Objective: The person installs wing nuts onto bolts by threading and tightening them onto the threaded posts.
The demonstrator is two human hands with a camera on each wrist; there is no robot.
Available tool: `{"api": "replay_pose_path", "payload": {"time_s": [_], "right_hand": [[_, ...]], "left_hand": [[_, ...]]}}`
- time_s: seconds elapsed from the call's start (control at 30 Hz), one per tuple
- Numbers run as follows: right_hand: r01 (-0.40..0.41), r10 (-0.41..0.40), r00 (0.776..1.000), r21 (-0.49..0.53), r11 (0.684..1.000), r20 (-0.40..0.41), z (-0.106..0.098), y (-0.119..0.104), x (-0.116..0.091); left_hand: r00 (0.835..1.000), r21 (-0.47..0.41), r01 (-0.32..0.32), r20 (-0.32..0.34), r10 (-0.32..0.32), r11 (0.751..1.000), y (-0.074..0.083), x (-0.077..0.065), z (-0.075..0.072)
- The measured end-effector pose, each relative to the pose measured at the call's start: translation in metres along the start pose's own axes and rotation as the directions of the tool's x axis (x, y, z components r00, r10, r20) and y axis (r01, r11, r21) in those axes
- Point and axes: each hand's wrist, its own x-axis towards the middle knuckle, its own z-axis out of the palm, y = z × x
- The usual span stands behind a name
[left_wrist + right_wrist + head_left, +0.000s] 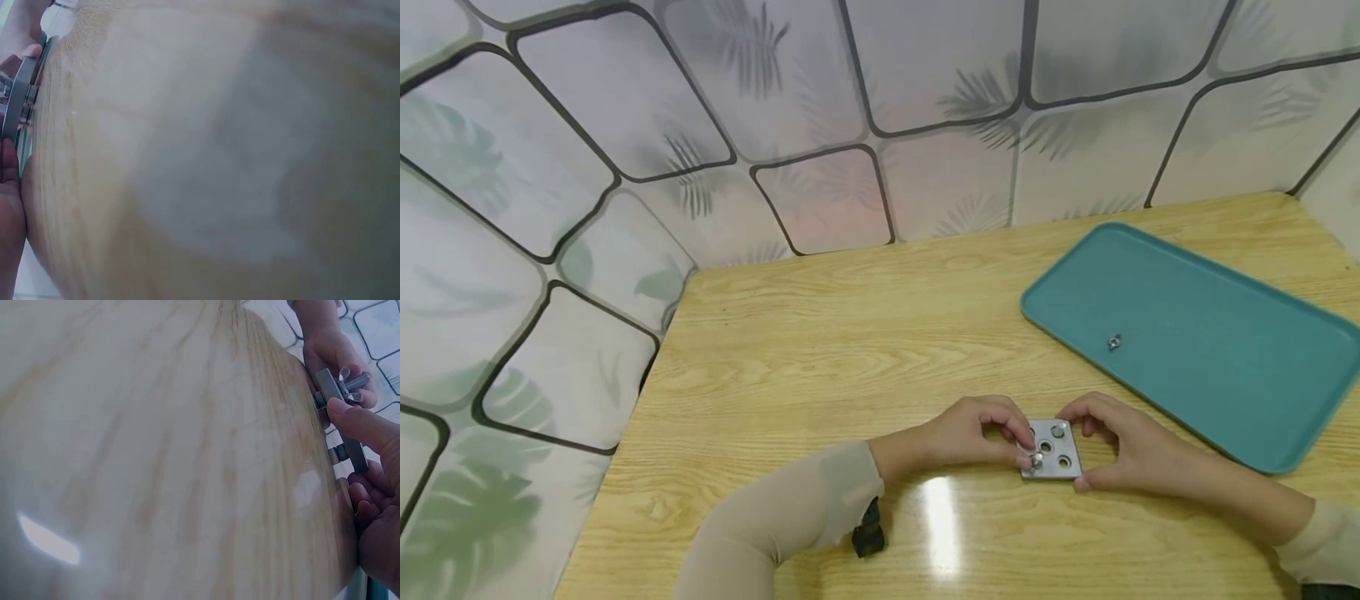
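A square metal plate [1070,450] with several holes is held just above the wooden table. My right hand [1131,446] grips its right side, thumb at the near corner and a finger at the far one. Bolts pass through it, their heads [26,114] showing on the underside. On one bolt sits a wing nut [350,387], at the near left corner in the head view. My left hand [973,433] pinches at this wing nut with thumb and index finger, which partly hide the plate's left side. Another bolt end [1058,430] stands up at the far right corner.
A teal tray [1210,333] lies to the right, its near edge close to my right forearm. Another wing nut [1114,342] lies in it near the left rim. A patterned wall covering [947,175] rises behind the wooden table [820,350].
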Motion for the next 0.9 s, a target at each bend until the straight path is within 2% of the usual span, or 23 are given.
{"api": "replay_pose_path", "payload": {"time_s": [0.2,0.33,0.53,0.77,0.9], "right_hand": [[0.005,-0.005,1.0,-0.005,1.0,0.004,-0.0006,0.0006,0.0005],[-0.002,0.002,1.0,0.005,1.0,0.009,-0.0001,0.0015,0.0003],[0.002,-0.002,1.0,0.009,1.0,0.004,0.0011,0.0013,-0.0001],[-0.01,0.01,1.0,0.003,1.0,0.002,0.002,0.0011,-0.0006],[-0.014,0.014,1.0,-0.002,1.0,0.002,0.0019,0.0008,-0.0004]], "left_hand": [[0.994,0.138,-0.064,0.1,0.05,0.988,0.0022,0.0009,-0.0027],[0.991,0.127,-0.091,0.106,0.078,0.988,0.002,0.0008,-0.0031],[0.996,0.034,-0.051,0.074,0.048,0.998,0.0013,-0.0001,-0.0025],[0.998,-0.021,0.067,0.016,-0.067,0.998,0.0046,0.0009,0.0002],[0.998,-0.029,0.061,0.013,-0.06,0.998,0.0042,0.0008,0.0]]}}
